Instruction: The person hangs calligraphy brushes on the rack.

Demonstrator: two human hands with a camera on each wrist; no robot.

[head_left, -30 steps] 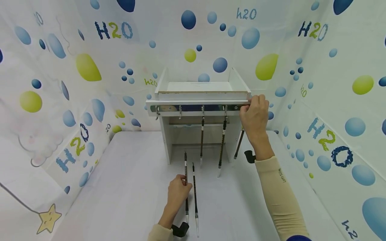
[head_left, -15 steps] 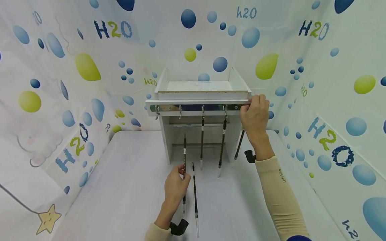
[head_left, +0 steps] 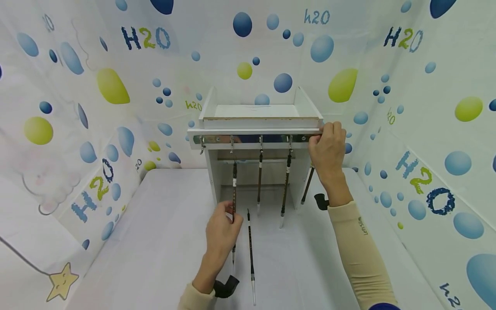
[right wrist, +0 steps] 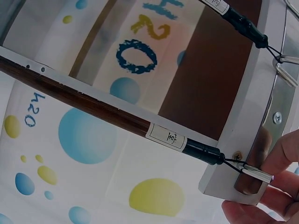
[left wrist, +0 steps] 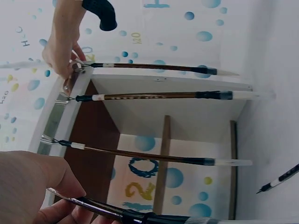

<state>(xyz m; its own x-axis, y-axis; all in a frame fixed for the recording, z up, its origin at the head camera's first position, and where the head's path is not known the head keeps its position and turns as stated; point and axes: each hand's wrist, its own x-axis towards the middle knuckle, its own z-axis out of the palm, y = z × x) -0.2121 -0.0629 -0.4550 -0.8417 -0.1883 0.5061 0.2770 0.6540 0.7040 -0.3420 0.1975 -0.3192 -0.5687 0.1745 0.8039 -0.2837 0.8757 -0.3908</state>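
Observation:
My left hand (head_left: 221,230) pinches the shaft of a calligraphy brush (head_left: 234,189), held upright with its hanging loop up and bristle end down. The loop is just below the second hook (head_left: 231,144) from the left; whether they touch I cannot tell. At the right end of the hook rail (head_left: 246,139), my right hand (head_left: 328,144) grips the rail's end, fingers beside the last hook (right wrist: 254,172). From the right-hand hooks hang three brushes: one in the middle (head_left: 259,178), another (head_left: 286,185) beside it, and the outermost (right wrist: 117,116), partly behind the right hand.
Another calligraphy brush (head_left: 251,245) lies on the white tabletop (head_left: 155,241), right of my left hand. The rail is fixed to a white shelf unit (head_left: 215,181) with an open tray top (head_left: 252,112). Printed cloth walls (head_left: 418,129) surround the table.
My left hand has lifted the brush off the tabletop and carried it forward, up and slightly left, toward the second hook. The right hand has stayed at the rail's end.

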